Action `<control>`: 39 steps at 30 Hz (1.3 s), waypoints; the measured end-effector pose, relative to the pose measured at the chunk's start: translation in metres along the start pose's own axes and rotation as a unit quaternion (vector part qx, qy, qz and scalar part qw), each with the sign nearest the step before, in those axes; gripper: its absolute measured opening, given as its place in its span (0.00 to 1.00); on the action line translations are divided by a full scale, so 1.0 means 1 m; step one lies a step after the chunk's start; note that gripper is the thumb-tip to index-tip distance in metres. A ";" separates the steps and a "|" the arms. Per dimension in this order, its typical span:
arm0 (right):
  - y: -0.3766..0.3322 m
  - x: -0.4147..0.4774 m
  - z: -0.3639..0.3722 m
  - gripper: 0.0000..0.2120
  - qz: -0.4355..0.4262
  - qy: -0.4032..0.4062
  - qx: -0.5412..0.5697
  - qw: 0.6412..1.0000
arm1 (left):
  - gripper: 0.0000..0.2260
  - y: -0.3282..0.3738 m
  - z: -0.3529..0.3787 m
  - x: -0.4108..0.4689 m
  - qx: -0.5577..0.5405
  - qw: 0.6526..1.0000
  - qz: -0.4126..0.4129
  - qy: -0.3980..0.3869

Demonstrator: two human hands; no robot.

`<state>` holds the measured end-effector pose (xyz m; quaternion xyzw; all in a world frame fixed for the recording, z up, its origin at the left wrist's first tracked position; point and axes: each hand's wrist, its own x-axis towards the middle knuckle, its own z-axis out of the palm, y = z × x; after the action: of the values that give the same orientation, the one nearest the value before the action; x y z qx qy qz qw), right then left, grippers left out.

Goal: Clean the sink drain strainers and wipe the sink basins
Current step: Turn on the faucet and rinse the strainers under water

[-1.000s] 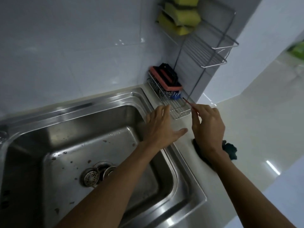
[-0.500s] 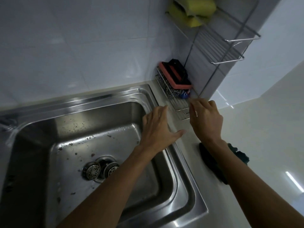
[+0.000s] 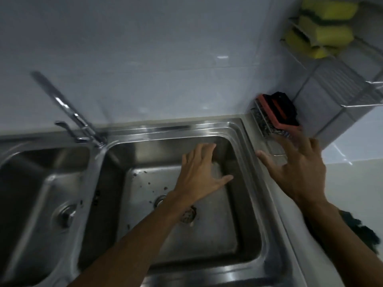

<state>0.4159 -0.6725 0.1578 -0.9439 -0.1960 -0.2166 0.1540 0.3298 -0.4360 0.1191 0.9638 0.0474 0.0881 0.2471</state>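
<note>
Over the wire rack (image 3: 261,123), my right hand (image 3: 298,168) now spreads wide and empty, its thin tool stowed. My left hand (image 3: 199,175) lies flat and open above the basin (image 3: 207,241). Wiping comes next, I judge.

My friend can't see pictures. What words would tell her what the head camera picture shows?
Two bare hands reach over a steel double sink: the left hand is spread open above the speckled right basin, the right hand open near a red and black brush. A faucet stands between the basins, and yellow sponges sit on a wall rack.
</note>
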 end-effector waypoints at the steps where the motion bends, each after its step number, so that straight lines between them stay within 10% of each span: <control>1: -0.021 0.002 0.001 0.34 -0.019 -0.001 0.035 0.999 | 0.45 -0.014 -0.014 -0.007 0.007 1.000 -0.014 0.008; 12: -0.287 -0.016 0.067 0.29 -0.057 -0.189 0.376 0.905 | 0.39 -0.167 -0.165 -0.116 0.094 0.976 -0.169 0.098; 17: -0.387 -0.017 0.103 0.12 0.225 -0.358 0.703 0.571 | 0.42 -0.237 -0.206 -0.106 0.156 0.963 -0.212 0.064; 22: -0.453 0.003 0.133 0.21 0.370 -0.289 0.780 0.414 | 0.37 -0.276 -0.209 -0.080 0.213 0.969 -0.125 0.028; 39: -0.479 0.008 0.159 0.23 0.394 -0.190 0.790 0.429 | 0.39 -0.334 -0.206 -0.060 0.216 0.975 -0.046 0.023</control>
<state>0.2689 -0.1905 0.1237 -0.4017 0.0872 0.3017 0.8602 0.2152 -0.0558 0.1265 0.9889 0.1151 0.0865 0.0359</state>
